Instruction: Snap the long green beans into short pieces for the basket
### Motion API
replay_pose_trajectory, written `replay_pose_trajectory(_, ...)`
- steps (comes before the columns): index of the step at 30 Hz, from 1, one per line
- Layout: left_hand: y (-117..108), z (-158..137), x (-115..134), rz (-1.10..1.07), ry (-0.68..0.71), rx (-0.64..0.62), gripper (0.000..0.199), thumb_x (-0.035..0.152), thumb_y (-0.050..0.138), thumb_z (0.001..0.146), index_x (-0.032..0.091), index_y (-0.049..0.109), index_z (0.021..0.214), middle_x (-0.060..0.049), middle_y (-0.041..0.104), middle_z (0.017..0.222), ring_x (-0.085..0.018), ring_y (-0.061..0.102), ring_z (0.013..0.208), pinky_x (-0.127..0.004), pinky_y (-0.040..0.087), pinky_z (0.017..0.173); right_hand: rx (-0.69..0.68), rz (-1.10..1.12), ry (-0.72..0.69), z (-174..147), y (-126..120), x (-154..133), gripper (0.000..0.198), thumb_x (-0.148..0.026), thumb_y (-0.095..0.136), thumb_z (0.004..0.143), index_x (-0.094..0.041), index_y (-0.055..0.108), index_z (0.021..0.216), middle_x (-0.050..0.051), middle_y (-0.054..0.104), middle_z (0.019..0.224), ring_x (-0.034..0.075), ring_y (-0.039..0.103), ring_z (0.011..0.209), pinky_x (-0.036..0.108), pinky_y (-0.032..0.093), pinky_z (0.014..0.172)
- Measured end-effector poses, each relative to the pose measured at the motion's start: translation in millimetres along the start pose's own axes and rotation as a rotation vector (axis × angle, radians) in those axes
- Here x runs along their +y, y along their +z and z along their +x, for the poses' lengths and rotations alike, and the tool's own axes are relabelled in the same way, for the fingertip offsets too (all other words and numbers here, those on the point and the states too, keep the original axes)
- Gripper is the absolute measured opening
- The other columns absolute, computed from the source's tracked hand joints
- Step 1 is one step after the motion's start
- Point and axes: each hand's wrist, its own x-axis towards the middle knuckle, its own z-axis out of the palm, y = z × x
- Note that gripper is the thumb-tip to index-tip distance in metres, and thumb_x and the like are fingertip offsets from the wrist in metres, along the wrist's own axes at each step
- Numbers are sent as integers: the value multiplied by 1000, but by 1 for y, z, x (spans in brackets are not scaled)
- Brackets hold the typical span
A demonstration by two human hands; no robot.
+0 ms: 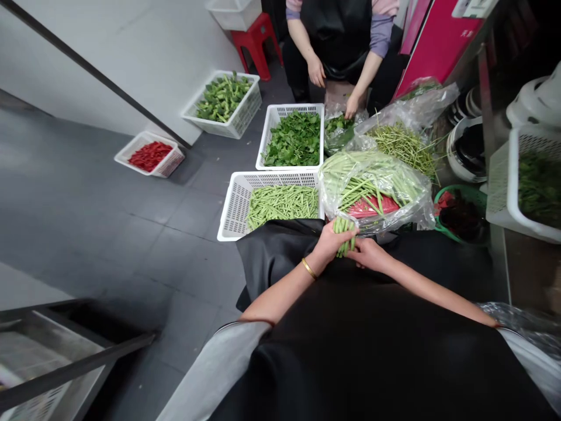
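Note:
A bundle of green beans [344,237] is upright over my lap, with my left hand [329,241] wrapped round it. My right hand [367,254] is at the lower right of the bundle, its fingers closed at the bean ends; part of them is hidden. Just beyond, a clear plastic bag [416,202] lies open with long green beans [359,181] and a red patch inside. To its left, a white basket [236,204] holds many short pieces of green bean [283,204].
Leafy greens [298,137] fill another white basket behind. A co-worker's hands [353,106] handle greens across from me. Red peppers [150,155] and green vegetables [224,96] stand in baskets at left. A green basin [464,234] and metal shelf [499,257] are at right.

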Motion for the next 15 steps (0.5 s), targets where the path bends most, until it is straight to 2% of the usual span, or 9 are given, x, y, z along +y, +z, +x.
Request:
replay_pose_trajectory(2,1,-2,1,75,28,-40,38,27,85,54,14,58,79,2,63,68,-9,56,59,-22,46,60,-36,-23,-69,-5,-6,-8,23,-39,63,80,-18,58,72,-2,61,54,13,57,48,24,43,50)
replay_pose_trajectory(4,1,-5,3,136,45,-83,39,28,85,53,14,57,77,2,62,66,-9,56,59,-22,45,60,-22,29,-85,-8,-22,-13,25,-42,62,81,-18,61,78,-1,62,58,14,58,51,24,45,52)
replay_pose_trajectory(6,1,-8,6,169,31,-159,38,28,85,54,13,58,76,0,64,67,-10,57,59,-23,45,60,88,129,-74,-10,-40,-16,28,-45,59,84,-18,63,90,-1,63,62,14,60,54,24,46,53)
replay_pose_trajectory(8,0,-10,10,142,-18,-233,36,29,84,56,12,60,77,-3,67,69,-12,59,60,-24,46,60,179,164,-108,-13,-52,-19,28,-45,58,84,-19,63,92,0,65,66,15,61,57,26,48,56)
replay_pose_trajectory(11,-3,-11,15,36,-122,-314,36,29,82,56,11,60,78,-6,68,66,-14,61,57,-24,45,58,133,103,-224,-17,-57,-25,24,-42,59,85,-19,65,84,2,66,70,14,61,60,26,47,59)
replay_pose_trajectory(15,-6,-13,16,-33,-266,-413,36,26,80,52,11,61,79,-6,66,60,-15,59,51,-23,42,52,40,56,-296,-22,-57,-31,23,-40,58,86,-19,65,84,0,64,66,13,56,59,24,43,57)
